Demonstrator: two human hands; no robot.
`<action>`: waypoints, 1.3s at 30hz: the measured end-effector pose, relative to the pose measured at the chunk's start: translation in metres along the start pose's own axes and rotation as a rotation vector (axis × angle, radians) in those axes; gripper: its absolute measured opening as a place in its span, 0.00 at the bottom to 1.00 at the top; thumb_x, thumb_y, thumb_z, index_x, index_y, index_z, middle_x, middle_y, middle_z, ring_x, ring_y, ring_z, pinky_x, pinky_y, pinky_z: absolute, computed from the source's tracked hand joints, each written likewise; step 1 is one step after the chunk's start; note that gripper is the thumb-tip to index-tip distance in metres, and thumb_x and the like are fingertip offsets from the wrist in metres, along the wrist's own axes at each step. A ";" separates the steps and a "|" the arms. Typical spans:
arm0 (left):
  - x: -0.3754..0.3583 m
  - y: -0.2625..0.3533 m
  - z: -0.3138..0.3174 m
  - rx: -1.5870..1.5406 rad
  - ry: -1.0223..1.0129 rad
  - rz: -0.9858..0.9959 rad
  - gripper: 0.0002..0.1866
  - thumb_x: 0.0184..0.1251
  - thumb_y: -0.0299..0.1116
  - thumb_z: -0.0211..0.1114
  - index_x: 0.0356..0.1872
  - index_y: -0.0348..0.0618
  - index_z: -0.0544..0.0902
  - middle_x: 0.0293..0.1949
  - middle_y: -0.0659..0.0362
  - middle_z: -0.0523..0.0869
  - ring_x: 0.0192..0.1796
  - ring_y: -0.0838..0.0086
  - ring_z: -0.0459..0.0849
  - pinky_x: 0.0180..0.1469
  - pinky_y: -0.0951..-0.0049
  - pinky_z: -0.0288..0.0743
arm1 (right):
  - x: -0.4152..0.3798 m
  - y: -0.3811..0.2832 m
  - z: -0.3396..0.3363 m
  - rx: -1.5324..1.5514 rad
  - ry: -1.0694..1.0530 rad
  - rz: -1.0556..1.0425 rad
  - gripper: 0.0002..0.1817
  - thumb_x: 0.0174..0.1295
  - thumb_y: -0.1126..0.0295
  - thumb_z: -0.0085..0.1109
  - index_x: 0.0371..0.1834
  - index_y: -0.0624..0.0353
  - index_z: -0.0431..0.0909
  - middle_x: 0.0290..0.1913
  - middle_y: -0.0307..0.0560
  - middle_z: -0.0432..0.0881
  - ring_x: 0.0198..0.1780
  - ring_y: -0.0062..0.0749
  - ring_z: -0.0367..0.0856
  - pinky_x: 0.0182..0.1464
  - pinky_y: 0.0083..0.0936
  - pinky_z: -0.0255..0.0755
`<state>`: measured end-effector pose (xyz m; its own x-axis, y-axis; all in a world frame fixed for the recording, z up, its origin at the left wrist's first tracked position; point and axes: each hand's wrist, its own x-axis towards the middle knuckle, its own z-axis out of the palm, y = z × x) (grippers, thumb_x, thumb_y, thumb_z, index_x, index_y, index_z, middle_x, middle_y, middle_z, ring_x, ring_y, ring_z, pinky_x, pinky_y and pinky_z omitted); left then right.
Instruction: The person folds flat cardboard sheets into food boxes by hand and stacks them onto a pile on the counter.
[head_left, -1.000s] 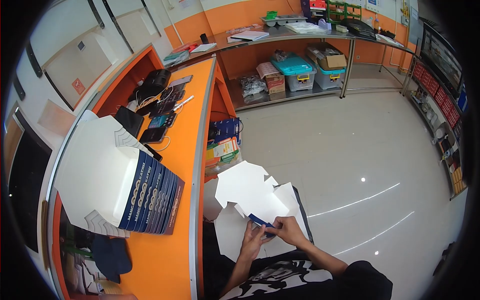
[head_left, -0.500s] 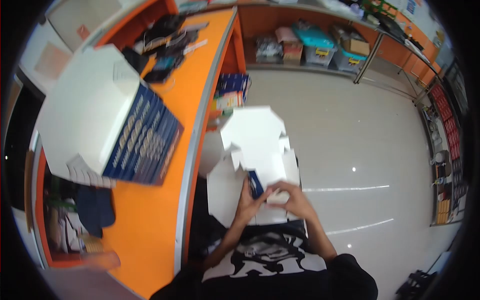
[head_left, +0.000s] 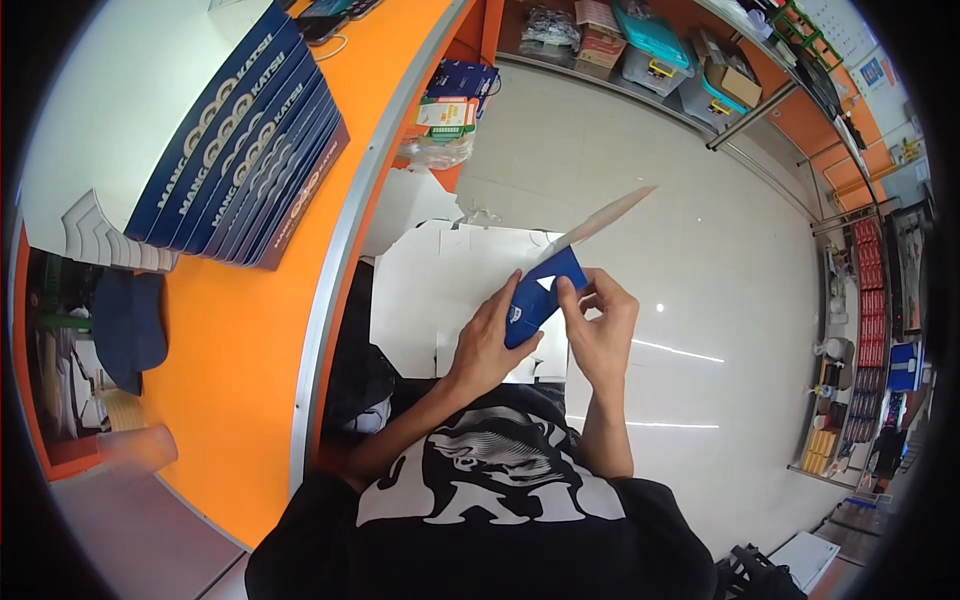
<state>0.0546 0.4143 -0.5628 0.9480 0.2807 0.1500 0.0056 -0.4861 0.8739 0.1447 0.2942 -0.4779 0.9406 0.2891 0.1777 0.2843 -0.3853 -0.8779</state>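
Open to the right of the right hand (head_left: 604,325), over the pale glossy floor (head_left: 705,270). Walled off leftward by the orange, grey-edged countertop (head_left: 240,365) and dark blue stacked cardboard boxes (head_left: 245,150). Tight between right hand and left hand (head_left: 488,345), around the folded blue cardboard piece (head_left: 530,305) and its raised pale flap (head_left: 605,217). Bounded underneath by white cardboard sheets (head_left: 410,290).

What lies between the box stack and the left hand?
In the head view, the orange counter, its metal edge and white cardboard lie between the stack and left hand.
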 end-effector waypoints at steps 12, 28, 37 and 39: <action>0.002 -0.014 -0.007 -0.068 -0.065 -0.018 0.54 0.60 0.34 0.77 0.82 0.41 0.49 0.70 0.35 0.72 0.70 0.44 0.75 0.68 0.56 0.74 | -0.019 0.032 0.016 -0.202 0.104 -0.128 0.19 0.52 0.77 0.78 0.45 0.67 0.81 0.32 0.50 0.86 0.29 0.33 0.80 0.36 0.30 0.75; 0.003 -0.018 -0.005 -0.117 0.047 -0.066 0.53 0.62 0.32 0.75 0.82 0.43 0.49 0.66 0.35 0.74 0.65 0.42 0.79 0.64 0.56 0.77 | -0.015 0.055 0.031 0.220 0.071 0.084 0.08 0.58 0.77 0.75 0.35 0.71 0.86 0.30 0.48 0.87 0.28 0.21 0.81 0.33 0.21 0.74; -0.004 -0.019 -0.005 -0.196 0.041 -0.099 0.53 0.62 0.29 0.75 0.82 0.39 0.48 0.66 0.34 0.76 0.64 0.44 0.81 0.62 0.58 0.79 | -0.015 0.045 0.024 0.089 -0.075 0.206 0.08 0.61 0.75 0.72 0.35 0.73 0.87 0.28 0.53 0.88 0.23 0.27 0.84 0.32 0.25 0.78; -0.003 -0.017 -0.006 -0.214 0.047 -0.097 0.53 0.62 0.28 0.75 0.82 0.38 0.48 0.65 0.34 0.76 0.63 0.45 0.82 0.62 0.58 0.79 | -0.015 0.041 0.025 0.154 -0.083 0.205 0.08 0.60 0.77 0.72 0.34 0.73 0.86 0.28 0.52 0.88 0.23 0.27 0.85 0.33 0.26 0.79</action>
<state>0.0495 0.4264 -0.5756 0.9303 0.3585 0.0776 0.0238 -0.2703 0.9625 0.1378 0.2960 -0.5280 0.9554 0.2922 -0.0423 0.0518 -0.3069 -0.9503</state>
